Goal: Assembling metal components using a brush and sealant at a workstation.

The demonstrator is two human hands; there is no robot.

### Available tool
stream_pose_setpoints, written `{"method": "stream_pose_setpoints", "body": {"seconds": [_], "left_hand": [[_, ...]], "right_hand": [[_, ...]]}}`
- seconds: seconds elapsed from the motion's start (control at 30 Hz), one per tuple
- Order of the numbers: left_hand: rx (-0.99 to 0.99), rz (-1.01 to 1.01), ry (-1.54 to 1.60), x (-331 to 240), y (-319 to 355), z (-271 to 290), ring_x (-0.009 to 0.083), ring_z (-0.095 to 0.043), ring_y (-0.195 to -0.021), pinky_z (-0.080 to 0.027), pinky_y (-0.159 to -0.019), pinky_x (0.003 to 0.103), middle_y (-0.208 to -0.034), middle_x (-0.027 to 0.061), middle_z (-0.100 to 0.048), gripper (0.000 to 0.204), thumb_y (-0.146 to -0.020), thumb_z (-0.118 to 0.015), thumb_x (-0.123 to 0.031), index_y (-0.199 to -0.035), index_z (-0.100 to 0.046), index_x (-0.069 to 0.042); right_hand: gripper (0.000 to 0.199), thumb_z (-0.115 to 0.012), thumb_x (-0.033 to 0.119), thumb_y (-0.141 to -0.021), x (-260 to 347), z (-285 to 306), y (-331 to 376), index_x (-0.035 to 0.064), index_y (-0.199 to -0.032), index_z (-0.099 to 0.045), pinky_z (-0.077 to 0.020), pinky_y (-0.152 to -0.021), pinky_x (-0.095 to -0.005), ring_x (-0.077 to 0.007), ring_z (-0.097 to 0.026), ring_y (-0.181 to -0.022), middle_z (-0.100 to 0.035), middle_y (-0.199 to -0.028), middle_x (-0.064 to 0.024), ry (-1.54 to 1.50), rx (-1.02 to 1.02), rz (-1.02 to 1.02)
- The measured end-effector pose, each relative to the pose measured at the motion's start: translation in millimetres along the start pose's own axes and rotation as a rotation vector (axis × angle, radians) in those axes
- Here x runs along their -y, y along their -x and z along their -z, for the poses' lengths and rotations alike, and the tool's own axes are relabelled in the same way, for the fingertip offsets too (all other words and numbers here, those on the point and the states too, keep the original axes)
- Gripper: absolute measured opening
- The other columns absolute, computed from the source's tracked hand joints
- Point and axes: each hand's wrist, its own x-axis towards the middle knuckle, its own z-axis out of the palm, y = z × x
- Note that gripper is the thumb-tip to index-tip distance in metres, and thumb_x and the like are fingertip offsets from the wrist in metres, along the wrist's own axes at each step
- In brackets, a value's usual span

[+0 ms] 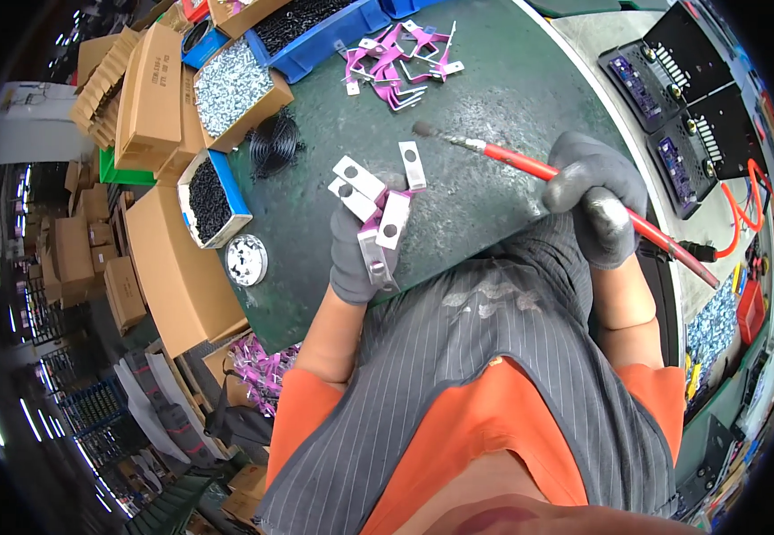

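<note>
My left hand (351, 263), in a grey glove, is closed round several metal brackets (393, 221) near the table's front edge. Their bare flat ends, each with a dark hole, fan out above the fingers, and purple film shows on parts of them. My right hand (601, 201), gloved too, grips a brush (520, 160) by its long red handle. The dark brush tip points left, over the green tabletop (485, 98) and apart from the brackets. Farther off on the table lies a loose pile of purple-covered brackets (391, 76).
Left on the table are a carton of silver screws (231, 85), black rings (275, 147), a box of black screws (208, 198) and a round white dish (247, 260). A blue bin (315, 45) stands behind. Two black devices (681, 165) with red hoses are at right.
</note>
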Motion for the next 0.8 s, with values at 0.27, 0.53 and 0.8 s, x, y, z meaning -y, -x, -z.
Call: {"method": "stream_pose_setpoints", "body": {"seconds": [0.27,0.53,0.8], "left_hand": [[0.044,0.305,0.518,2.7,0.9,7.0,0.0149,-0.059,-0.082,-0.048,-0.071,0.026,-0.093,0.0079,-0.06,0.026,-0.088,-0.05,-0.022,-0.101,-0.057,-0.001],[0.111,0.078,0.123,10.9,-0.2,15.0,0.0175,-0.06,-0.081,-0.049,-0.07,0.028,-0.093,0.0081,-0.061,0.024,-0.078,-0.059,-0.012,-0.1,-0.058,-0.001],[0.148,0.071,0.289,17.5,-6.3,18.1,0.0173,-0.059,-0.086,-0.048,-0.073,0.029,-0.095,0.0089,-0.06,0.026,-0.079,-0.06,-0.015,-0.101,-0.057,-0.001]], "right_hand": [[0.045,-0.046,0.044,-0.083,1.3,1.9,2.4,0.008,-0.057,-0.055,-0.0358,-0.05,-0.0319,-0.0205,-0.047,-0.052,-0.05,-0.055,-0.0052,0.01,0.084,0.064],[0.028,-0.045,0.029,-0.076,0.7,7.7,-1.5,0.008,-0.063,-0.056,-0.038,-0.049,-0.0331,-0.0238,-0.051,-0.054,-0.053,-0.058,-0.0062,-0.051,0.267,0.119],[0.026,-0.045,0.028,-0.075,-3.4,4.5,-7.4,0.0075,-0.063,-0.056,-0.0384,-0.05,-0.0327,-0.0224,-0.05,-0.052,-0.053,-0.058,-0.0041,-0.022,0.263,0.104]]}}
